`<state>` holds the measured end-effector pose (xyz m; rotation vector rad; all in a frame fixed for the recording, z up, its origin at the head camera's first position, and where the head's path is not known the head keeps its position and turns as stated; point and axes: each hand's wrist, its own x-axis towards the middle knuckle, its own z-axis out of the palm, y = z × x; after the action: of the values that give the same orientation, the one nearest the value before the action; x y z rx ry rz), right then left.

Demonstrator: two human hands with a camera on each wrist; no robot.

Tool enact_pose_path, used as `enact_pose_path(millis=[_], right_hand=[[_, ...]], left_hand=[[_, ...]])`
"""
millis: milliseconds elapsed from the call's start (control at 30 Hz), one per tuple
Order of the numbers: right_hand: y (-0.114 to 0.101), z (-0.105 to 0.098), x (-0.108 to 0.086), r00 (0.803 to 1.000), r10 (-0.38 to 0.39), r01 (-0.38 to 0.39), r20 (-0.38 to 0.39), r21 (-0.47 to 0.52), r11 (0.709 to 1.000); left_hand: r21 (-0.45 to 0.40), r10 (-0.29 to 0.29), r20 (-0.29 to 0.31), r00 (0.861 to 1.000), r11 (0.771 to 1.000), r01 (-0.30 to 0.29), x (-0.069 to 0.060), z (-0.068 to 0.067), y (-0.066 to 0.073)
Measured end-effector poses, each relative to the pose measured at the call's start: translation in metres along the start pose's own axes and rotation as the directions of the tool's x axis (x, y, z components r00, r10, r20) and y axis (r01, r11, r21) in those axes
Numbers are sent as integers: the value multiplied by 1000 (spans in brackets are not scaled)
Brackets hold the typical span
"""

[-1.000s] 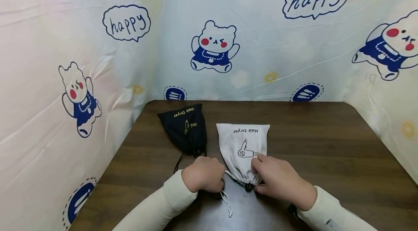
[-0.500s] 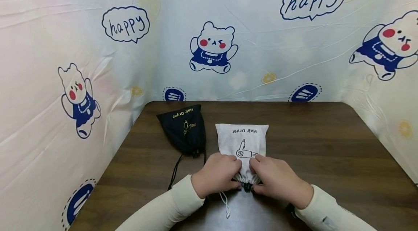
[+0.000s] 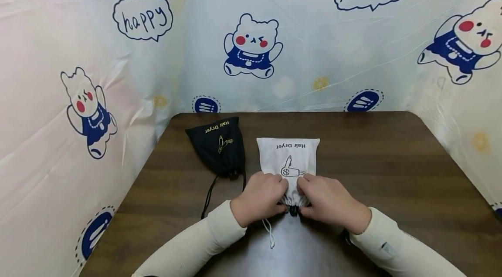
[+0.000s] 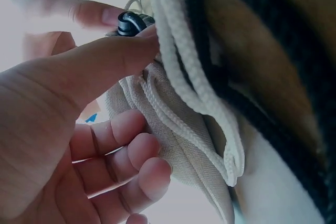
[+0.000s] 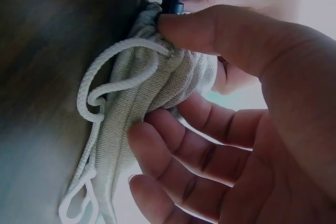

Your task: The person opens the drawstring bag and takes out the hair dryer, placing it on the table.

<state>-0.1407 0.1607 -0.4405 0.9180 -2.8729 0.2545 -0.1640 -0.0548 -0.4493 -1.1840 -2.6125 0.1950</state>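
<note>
The white drawstring bag [image 3: 288,153], printed "Hair Dryer", lies flat with its gathered neck toward the person. At that neck, my left hand [image 3: 260,198] and my right hand [image 3: 333,203] grip the cloth from either side, fingers curled and thumbs near the black cord lock [image 3: 293,211]. In the left wrist view, my left thumb lies by the cord lock [image 4: 128,23], with white cord [image 4: 178,119] looping over the bag. The right wrist view has my right thumb against the gathered cloth [image 5: 142,93] beside the lock [image 5: 171,4].
A black drawstring bag [image 3: 219,150] with yellow print lies left of the white one, its black cords trailing toward my left sleeve. Both rest on a dark wooden table [image 3: 372,159]. Printed cloth [image 3: 298,42] hangs behind and at the sides.
My left hand has moved right, from beside the white bag onto its gathered neck. My right hand stays at the neck. The head view has tilted slightly down.
</note>
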Motion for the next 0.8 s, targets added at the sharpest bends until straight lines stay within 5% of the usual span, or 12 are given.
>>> enact_pose_path(millis=[800], right_hand=[[7,-2,4,999,32,-32,4,20,999]], left_hand=[[-20,-31,-65,997,999,29,3,5,-2]])
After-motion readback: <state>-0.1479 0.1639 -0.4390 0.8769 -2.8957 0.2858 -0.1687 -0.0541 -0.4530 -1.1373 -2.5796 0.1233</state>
